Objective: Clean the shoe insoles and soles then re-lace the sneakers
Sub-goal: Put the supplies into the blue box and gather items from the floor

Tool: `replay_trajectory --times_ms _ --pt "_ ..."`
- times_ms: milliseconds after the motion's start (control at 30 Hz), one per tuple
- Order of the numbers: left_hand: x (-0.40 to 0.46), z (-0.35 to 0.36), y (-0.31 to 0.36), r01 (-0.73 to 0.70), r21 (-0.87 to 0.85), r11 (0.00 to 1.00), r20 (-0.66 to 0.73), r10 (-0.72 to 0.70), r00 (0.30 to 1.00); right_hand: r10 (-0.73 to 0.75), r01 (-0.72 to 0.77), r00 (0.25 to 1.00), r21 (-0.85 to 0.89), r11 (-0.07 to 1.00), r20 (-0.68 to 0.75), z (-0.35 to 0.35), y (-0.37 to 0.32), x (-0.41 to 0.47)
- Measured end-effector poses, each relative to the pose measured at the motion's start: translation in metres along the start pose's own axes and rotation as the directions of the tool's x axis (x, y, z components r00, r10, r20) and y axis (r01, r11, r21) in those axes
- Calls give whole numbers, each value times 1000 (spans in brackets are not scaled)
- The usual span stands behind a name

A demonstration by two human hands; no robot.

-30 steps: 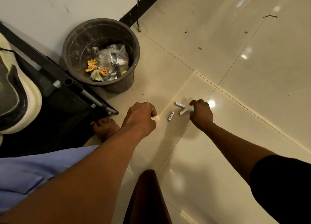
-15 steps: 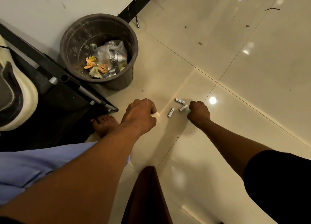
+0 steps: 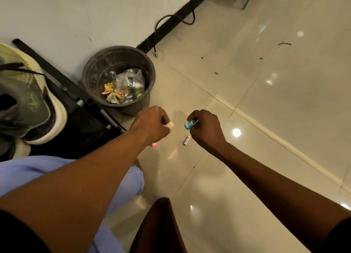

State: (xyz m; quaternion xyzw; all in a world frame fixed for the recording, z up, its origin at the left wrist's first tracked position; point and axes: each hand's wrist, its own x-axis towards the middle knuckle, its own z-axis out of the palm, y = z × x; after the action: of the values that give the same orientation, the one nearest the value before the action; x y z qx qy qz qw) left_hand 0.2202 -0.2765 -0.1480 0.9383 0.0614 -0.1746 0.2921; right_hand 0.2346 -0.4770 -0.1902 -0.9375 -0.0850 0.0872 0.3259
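Observation:
A grey sneaker (image 3: 24,108) with a thick cream sole and loose dark laces sits at the far left on a black surface. My left hand (image 3: 152,124) hovers above the tiled floor, its fingers curled round a small pale piece (image 3: 169,125). My right hand (image 3: 206,128) is curled round a small teal object (image 3: 189,124) with a thin metal tip. One small white cylinder (image 3: 186,140) lies on the floor just below my right hand. A small pink thing (image 3: 153,144) shows under my left wrist.
A dark round waste bin (image 3: 95,70) with foil and orange scraps stands by the wall. A black folding frame (image 3: 79,98) runs between bin and sneaker. A black cable (image 3: 171,17) trails along the skirting. Glossy tiles stretch to the right. A dark brown object (image 3: 157,228) rises at the bottom.
My right hand has lifted off the floor holding the teal object, and only one white cylinder still shows. The camera has tilted up, showing more wall and the sneaker.

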Motion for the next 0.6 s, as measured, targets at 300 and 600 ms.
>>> replay_trajectory --times_ms 300,600 --pt "-65 -122 33 -188 37 981 -259 191 947 -270 259 956 -101 961 -117 -85 -127 -5" --pt "-214 -238 -3 -175 -116 978 -519 91 850 -597 603 798 87 793 -83 -112 -306 -51"
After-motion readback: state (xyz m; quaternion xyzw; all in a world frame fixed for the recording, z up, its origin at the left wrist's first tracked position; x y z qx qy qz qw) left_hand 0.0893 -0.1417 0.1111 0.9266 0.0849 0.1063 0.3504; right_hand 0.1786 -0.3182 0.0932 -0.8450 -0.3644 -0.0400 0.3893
